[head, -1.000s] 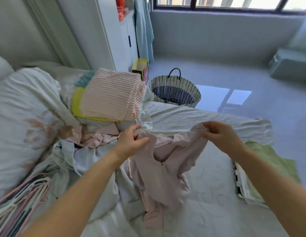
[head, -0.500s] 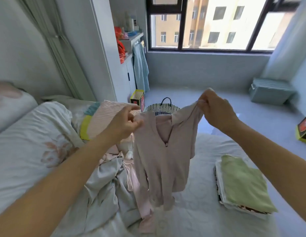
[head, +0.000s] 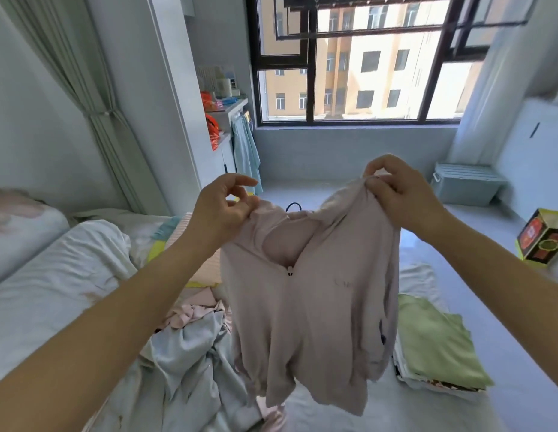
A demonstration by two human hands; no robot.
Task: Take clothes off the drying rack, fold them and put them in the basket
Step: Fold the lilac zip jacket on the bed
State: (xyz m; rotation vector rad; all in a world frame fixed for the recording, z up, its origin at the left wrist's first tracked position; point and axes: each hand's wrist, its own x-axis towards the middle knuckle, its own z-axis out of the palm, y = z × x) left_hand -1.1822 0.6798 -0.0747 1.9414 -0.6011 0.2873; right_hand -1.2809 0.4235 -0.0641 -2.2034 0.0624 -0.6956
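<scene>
Above the bed (head: pixel 408 414), a person is holding a pale pink zip-front top (head: pixel 312 307) up by its shoulders, front facing them and hem hanging free just over the sheet. The left hand (head: pixel 223 210) is pinching one shoulder, its fingers (head: pixel 251 201) clamped on the cloth apart from one finger that is sticking out above. The right hand (head: pixel 396 194) is gripping the other shoulder, slightly higher, with the fabric bunching in its curled fingers (head: pixel 377 169).

This looks like the start of folding this garment: it is being opened out and squared up. Next it probably needs laying flat on the bare sheet below, with sleeves and sides turned in.

A folded stack topped by a green garment (head: pixel 436 347) is lying to the right, and an unfolded heap (head: pixel 190 341) is waiting on the left. Of the basket, only its dark handle (head: pixel 292 206) is showing behind the collar.
</scene>
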